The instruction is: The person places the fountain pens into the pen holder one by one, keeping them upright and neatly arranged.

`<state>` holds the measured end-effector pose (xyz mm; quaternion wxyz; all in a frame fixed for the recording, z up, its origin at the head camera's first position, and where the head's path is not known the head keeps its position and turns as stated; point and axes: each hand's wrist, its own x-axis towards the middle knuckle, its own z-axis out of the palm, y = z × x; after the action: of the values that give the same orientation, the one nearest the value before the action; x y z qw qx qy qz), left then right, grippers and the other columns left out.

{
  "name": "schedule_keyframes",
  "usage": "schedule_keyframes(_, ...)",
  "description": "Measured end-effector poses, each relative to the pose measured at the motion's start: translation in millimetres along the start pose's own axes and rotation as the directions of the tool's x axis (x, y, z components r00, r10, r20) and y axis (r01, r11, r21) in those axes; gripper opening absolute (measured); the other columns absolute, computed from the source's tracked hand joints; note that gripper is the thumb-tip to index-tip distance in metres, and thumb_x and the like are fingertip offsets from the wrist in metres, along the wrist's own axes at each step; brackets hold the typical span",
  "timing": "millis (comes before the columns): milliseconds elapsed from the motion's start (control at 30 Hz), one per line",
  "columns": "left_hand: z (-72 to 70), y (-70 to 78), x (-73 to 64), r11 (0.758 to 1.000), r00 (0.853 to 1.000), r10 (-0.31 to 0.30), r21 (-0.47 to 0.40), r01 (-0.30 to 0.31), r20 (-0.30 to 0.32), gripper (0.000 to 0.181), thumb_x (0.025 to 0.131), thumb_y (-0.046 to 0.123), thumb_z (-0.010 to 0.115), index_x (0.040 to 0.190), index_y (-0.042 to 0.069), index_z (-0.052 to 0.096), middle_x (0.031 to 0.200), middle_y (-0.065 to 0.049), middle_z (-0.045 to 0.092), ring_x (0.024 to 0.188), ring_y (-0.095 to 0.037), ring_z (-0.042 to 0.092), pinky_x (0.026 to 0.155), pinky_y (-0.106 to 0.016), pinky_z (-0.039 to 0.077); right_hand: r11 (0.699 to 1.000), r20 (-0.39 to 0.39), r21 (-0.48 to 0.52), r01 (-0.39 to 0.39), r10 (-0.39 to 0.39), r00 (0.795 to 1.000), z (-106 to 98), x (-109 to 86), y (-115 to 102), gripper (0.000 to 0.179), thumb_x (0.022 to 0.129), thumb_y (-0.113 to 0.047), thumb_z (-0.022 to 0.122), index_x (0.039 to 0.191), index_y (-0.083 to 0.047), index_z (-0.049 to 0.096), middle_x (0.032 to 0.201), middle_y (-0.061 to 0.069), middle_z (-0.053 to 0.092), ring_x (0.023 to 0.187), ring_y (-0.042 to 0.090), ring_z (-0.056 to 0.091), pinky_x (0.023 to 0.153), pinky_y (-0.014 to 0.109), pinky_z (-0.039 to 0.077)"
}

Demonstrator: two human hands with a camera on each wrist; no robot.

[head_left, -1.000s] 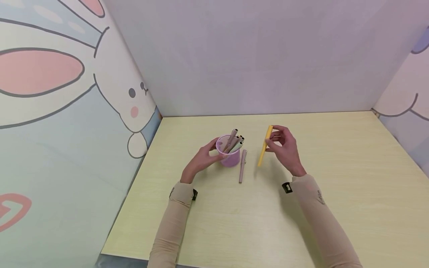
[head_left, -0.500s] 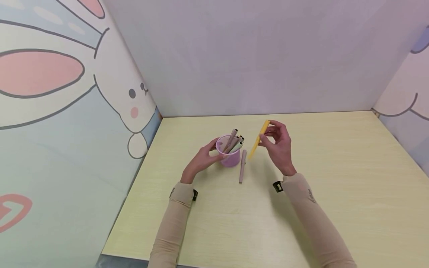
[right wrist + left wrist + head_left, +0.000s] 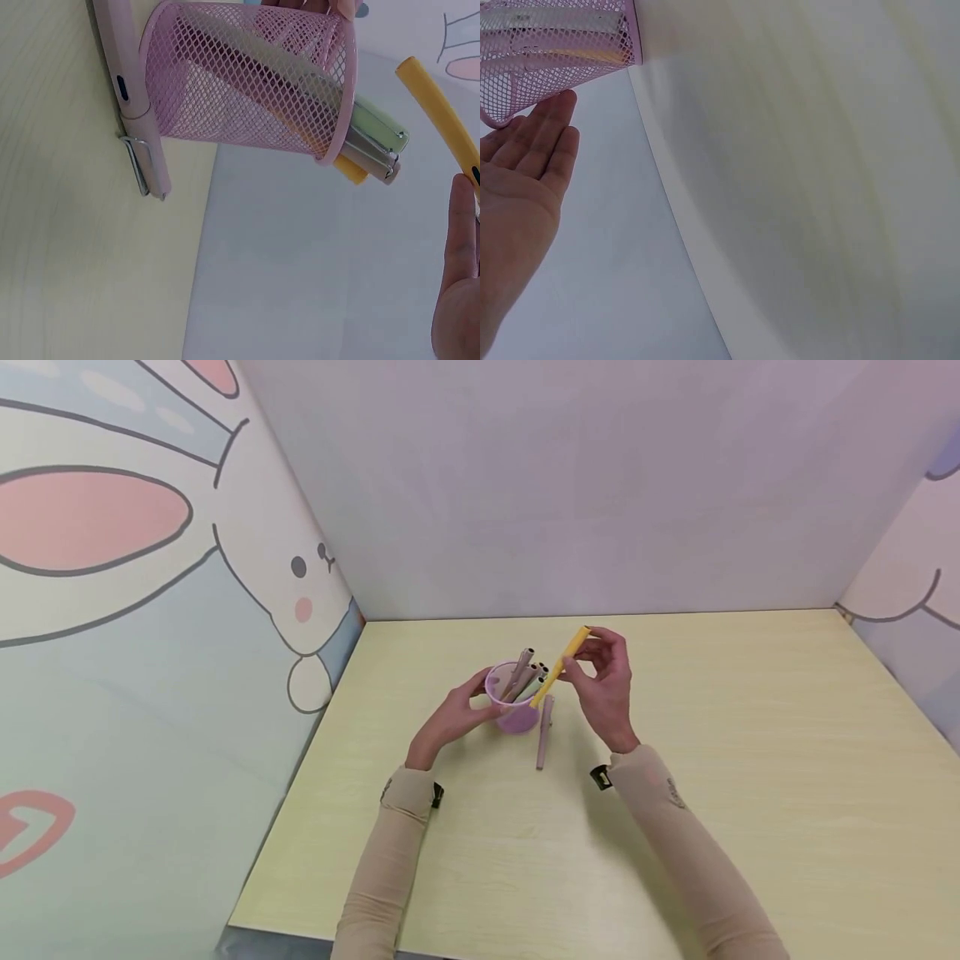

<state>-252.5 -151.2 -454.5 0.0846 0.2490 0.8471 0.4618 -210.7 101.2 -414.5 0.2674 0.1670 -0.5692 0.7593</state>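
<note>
A pinkish-purple mesh pen holder [image 3: 517,721] stands on the table, with several capped pens [image 3: 375,127] leaning inside it. My left hand [image 3: 453,717] holds it from the left, thumb at the near side and fingers round the far side. Between the thumb and fingers of my right hand [image 3: 604,695] is a yellow pen [image 3: 561,665], tilted with its lower end at the holder's right rim in the head view. The right wrist view shows that end of the pen apart from the holder. On the table just right of the holder lies a pink pen [image 3: 545,735] with a metal clip.
The pale wood table [image 3: 750,735] extends to both sides and toward me. A plain wall [image 3: 585,485] rises behind it. At the left, a panel with a printed rabbit [image 3: 255,568] borders the table.
My right hand has carried the yellow pen leftward to the pen holder, and the pen has tilted more. My left hand, the holder and the pink pen stay where they were.
</note>
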Motion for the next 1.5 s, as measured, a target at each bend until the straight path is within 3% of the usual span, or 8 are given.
schedule_keyframes(267,-0.6,0.4,-0.4,1.000,1.000,-0.002,0.008,0.002,0.001,0.078,0.096,0.035,0.072,0.162,0.016,0.036,0.149,-0.011,0.055,0.137,-0.030,0.050,0.112,-0.056,0.038,0.999,-0.001,0.035,0.014,-0.013,1.000,9.9,-1.4,4.3,0.045,0.090,0.021,0.062,0.129,0.003,0.048,0.109,0.009,0.057,0.095,0.019,0.062,0.076,0.031,0.061)
schedule_keyframes(467,-1.5,2.0,0.2,1.000,1.000,-0.017,0.017,0.017,0.004,0.078,0.096,0.036,0.072,0.162,0.016,0.036,0.149,-0.011,0.055,0.137,-0.031,0.050,0.112,-0.056,0.038,0.997,0.038,-0.077,-0.004,0.006,0.999,10.6,-5.6,7.8,0.041,0.091,0.020,0.063,0.128,0.010,0.048,0.109,0.011,0.058,0.096,0.015,0.063,0.075,0.025,0.059)
schedule_keyframes(667,-1.2,2.3,0.7,1.000,1.000,-0.010,0.023,0.010,0.007,0.077,0.096,0.034,0.071,0.161,0.013,0.036,0.149,-0.012,0.055,0.137,-0.032,0.050,0.112,-0.056,0.039,0.967,0.108,-0.251,0.034,-0.007,0.994,8.7,-8.2,8.2,0.035,0.094,0.015,0.063,0.128,0.016,0.055,0.106,0.031,0.060,0.092,0.022,0.065,0.071,0.021,0.057)
schedule_keyframes(867,-0.7,2.2,0.5,0.999,0.999,-0.042,0.018,0.042,0.004,0.081,0.095,0.039,0.072,0.161,0.010,0.035,0.150,-0.014,0.054,0.137,-0.033,0.050,0.113,-0.057,0.037,0.962,0.113,-0.264,0.072,-0.043,0.993,15.3,-9.7,-19.0,0.031,0.093,0.019,0.061,0.123,0.020,0.055,0.100,0.035,0.058,0.089,0.017,0.064,0.070,0.021,0.057)
schedule_keyframes(1000,-0.8,2.0,-0.1,0.999,0.999,-0.052,0.017,0.052,0.004,0.084,0.095,0.040,0.073,0.163,0.012,0.033,0.150,-0.013,0.053,0.138,-0.032,0.049,0.113,-0.058,0.036,0.961,0.101,-0.268,0.069,-0.043,0.994,10.3,-9.7,-20.9,0.031,0.093,0.020,0.061,0.123,0.021,0.055,0.099,0.034,0.058,0.088,0.014,0.063,0.071,0.023,0.058)
schedule_keyframes(1300,-0.6,0.2,-0.8,0.998,0.999,-0.053,0.015,0.053,0.001,0.085,0.094,0.042,0.073,0.163,0.013,0.033,0.149,-0.012,0.054,0.137,-0.031,0.050,0.114,-0.057,0.036,0.948,0.041,-0.310,-0.068,0.085,0.995,-8.2,-9.7,-7.1,0.031,0.096,0.016,0.059,0.126,0.019,0.053,0.102,0.032,0.057,0.089,0.019,0.061,0.069,0.026,0.060)
schedule_keyframes(1500,-0.5,-0.2,-0.7,0.999,0.999,-0.049,0.014,0.049,0.001,0.084,0.093,0.042,0.073,0.162,0.013,0.034,0.149,-0.012,0.055,0.137,-0.032,0.050,0.114,-0.058,0.035,0.915,-0.003,-0.305,-0.263,0.276,0.961,-27.7,-11.8,21.2,0.035,0.100,0.006,0.060,0.133,0.013,0.052,0.107,0.022,0.057,0.090,0.015,0.058,0.067,0.028,0.061)
